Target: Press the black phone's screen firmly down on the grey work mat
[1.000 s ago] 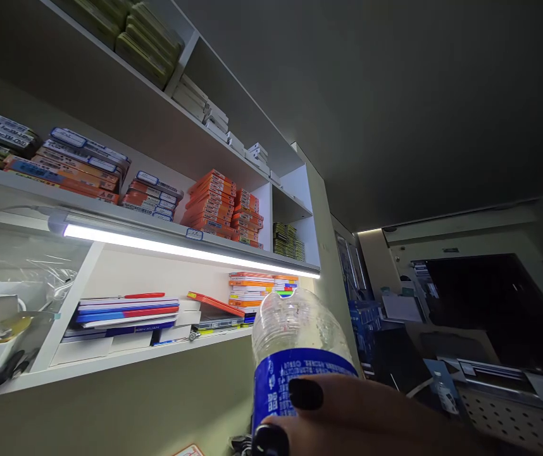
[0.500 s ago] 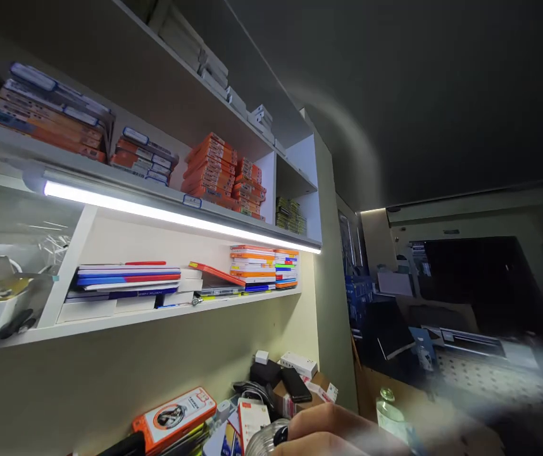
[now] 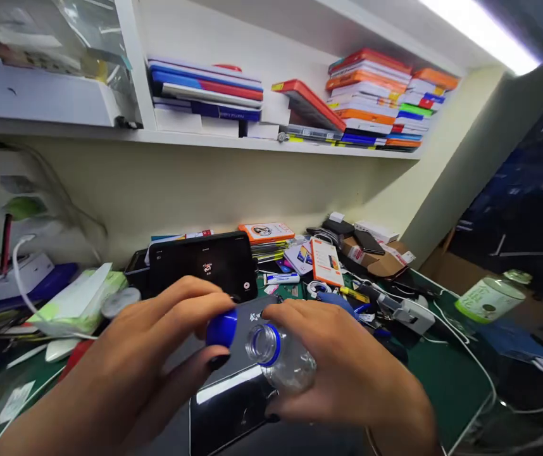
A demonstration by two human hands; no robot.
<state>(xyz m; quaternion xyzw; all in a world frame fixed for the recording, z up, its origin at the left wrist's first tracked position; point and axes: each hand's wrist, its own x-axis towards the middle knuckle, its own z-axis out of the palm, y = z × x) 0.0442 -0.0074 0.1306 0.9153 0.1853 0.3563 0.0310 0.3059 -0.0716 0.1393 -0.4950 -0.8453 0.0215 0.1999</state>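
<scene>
Between the thumb and fingers of my left hand (image 3: 152, 342) is a blue bottle cap (image 3: 222, 328). My right hand (image 3: 347, 361) wraps round a clear plastic bottle (image 3: 293, 364), tilted so its open mouth faces the cap. A small gap separates cap and bottle neck, which carries a blue ring. Below both hands lies a black smartphone (image 3: 228, 408) on a dark grey surface. Behind my left hand a black-screened device (image 3: 205, 263) leans upright near the wall.
Boxes, cables and a charger (image 3: 414, 316) crowd the green mat (image 3: 442, 380). A green-labelled bottle (image 3: 492, 297) stands at the right. A tissue pack (image 3: 81, 297) lies at the left. Above is a white shelf (image 3: 252, 142) with stacked boxes (image 3: 371, 88).
My view has swung down from the upper shelves to the desk. My left hand has come into view with the blue cap, and both hands now sit near the middle.
</scene>
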